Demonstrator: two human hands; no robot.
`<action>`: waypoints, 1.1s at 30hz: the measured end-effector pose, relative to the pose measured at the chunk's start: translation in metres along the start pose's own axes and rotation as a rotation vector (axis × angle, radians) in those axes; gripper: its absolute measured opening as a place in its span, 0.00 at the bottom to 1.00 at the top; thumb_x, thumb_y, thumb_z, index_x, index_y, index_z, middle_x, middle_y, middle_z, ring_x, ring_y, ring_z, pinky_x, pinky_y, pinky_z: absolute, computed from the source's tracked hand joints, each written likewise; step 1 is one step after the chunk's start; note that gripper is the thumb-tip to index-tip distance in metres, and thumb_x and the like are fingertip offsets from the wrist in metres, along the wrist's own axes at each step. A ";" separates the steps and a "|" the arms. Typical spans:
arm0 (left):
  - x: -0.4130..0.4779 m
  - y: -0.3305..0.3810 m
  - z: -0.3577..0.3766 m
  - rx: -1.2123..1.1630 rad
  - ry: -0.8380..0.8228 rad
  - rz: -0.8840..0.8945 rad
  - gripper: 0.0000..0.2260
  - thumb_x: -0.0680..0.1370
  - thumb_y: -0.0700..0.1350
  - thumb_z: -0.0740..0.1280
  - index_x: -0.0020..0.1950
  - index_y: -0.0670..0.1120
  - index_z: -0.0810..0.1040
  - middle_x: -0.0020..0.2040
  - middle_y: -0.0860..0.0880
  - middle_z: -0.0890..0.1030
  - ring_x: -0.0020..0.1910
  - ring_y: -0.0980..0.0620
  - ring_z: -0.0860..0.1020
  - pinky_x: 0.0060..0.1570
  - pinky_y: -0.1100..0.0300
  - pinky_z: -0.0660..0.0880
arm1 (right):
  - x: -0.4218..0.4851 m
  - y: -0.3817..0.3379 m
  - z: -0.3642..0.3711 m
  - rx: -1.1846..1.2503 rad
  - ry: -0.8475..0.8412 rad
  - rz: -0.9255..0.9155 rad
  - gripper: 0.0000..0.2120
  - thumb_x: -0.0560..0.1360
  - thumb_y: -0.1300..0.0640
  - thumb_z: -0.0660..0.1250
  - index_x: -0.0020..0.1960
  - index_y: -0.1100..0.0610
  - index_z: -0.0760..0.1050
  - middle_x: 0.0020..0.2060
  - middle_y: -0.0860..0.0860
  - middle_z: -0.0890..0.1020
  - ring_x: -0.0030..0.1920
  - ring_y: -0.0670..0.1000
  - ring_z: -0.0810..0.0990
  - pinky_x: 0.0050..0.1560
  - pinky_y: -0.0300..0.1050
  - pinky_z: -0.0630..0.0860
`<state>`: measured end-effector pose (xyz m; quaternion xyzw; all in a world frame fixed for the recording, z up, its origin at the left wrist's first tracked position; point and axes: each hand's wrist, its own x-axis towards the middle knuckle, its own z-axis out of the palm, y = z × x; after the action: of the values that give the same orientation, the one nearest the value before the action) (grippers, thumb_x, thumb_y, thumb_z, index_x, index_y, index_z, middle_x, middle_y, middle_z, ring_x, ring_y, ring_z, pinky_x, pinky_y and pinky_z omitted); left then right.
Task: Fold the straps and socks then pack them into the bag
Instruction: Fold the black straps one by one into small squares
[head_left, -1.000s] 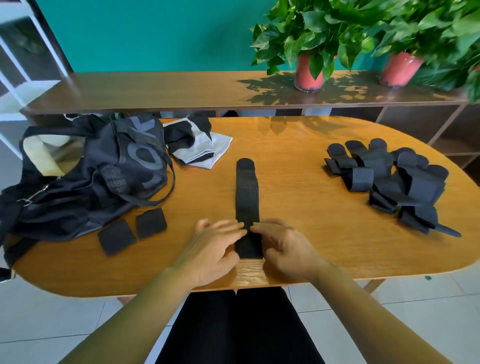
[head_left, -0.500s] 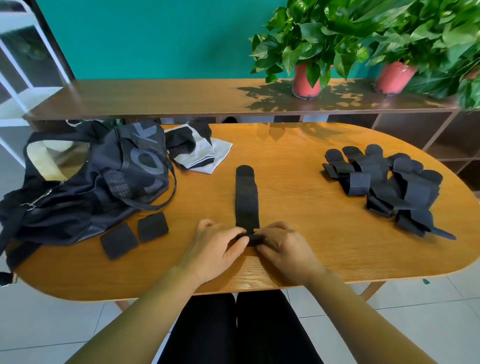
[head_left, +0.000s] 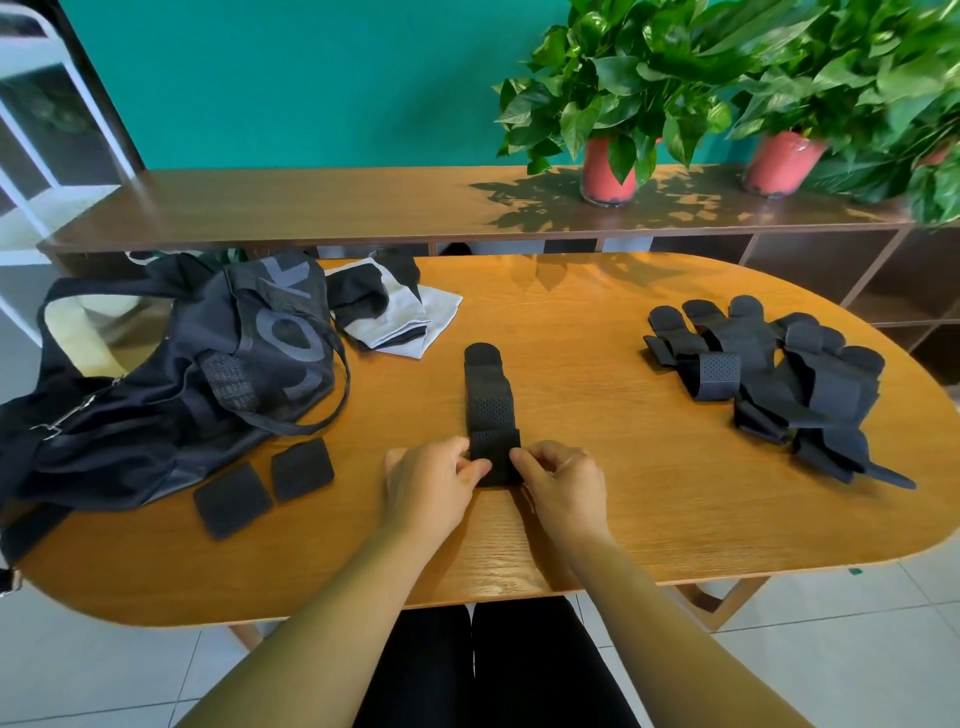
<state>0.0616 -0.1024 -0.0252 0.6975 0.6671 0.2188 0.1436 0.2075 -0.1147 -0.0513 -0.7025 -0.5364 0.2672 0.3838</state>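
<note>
A long black perforated strap (head_left: 487, 397) lies lengthwise on the wooden table (head_left: 597, 519) in front of me. Its near end is folded over onto itself. My left hand (head_left: 430, 486) pinches the fold's left edge and my right hand (head_left: 563, 486) pinches its right edge. Two folded black strap squares (head_left: 262, 486) lie to the left, beside the open black bag (head_left: 171, 374). Black and white socks (head_left: 395, 306) lie just right of the bag. A pile of unfolded black straps (head_left: 774, 379) sits at the right.
A long wooden sideboard (head_left: 363, 202) runs behind the table with two potted plants (head_left: 608, 171) in red pots at the right. A white shelf unit (head_left: 36, 171) stands at the far left. The table's near edge is close to my lap.
My hands lifted the strap's near end and folded it forward over the strap. The strap now reaches less far toward me. Both hands shifted slightly away from me.
</note>
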 end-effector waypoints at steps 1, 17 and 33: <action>0.002 -0.001 0.002 0.004 -0.015 -0.011 0.18 0.78 0.59 0.63 0.65 0.52 0.76 0.53 0.54 0.83 0.55 0.53 0.77 0.57 0.57 0.62 | 0.000 0.000 0.002 -0.002 0.016 0.001 0.16 0.71 0.39 0.64 0.42 0.50 0.81 0.36 0.49 0.81 0.38 0.50 0.79 0.41 0.51 0.78; 0.002 0.007 0.005 0.080 -0.051 -0.015 0.17 0.80 0.53 0.64 0.68 0.51 0.74 0.50 0.55 0.81 0.56 0.52 0.74 0.54 0.55 0.64 | -0.004 -0.009 0.004 -0.342 0.170 -0.073 0.10 0.72 0.45 0.69 0.43 0.50 0.82 0.44 0.48 0.82 0.52 0.53 0.70 0.45 0.45 0.57; -0.002 -0.011 0.009 0.176 -0.061 0.326 0.17 0.81 0.46 0.59 0.70 0.51 0.72 0.71 0.55 0.70 0.71 0.54 0.64 0.66 0.55 0.59 | 0.004 -0.021 0.001 -0.554 0.078 -0.026 0.13 0.73 0.40 0.66 0.45 0.49 0.78 0.44 0.46 0.81 0.55 0.51 0.70 0.46 0.46 0.58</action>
<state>0.0569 -0.1030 -0.0389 0.8126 0.5570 0.1586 0.0646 0.1964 -0.1077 -0.0345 -0.7835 -0.5828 0.0782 0.2010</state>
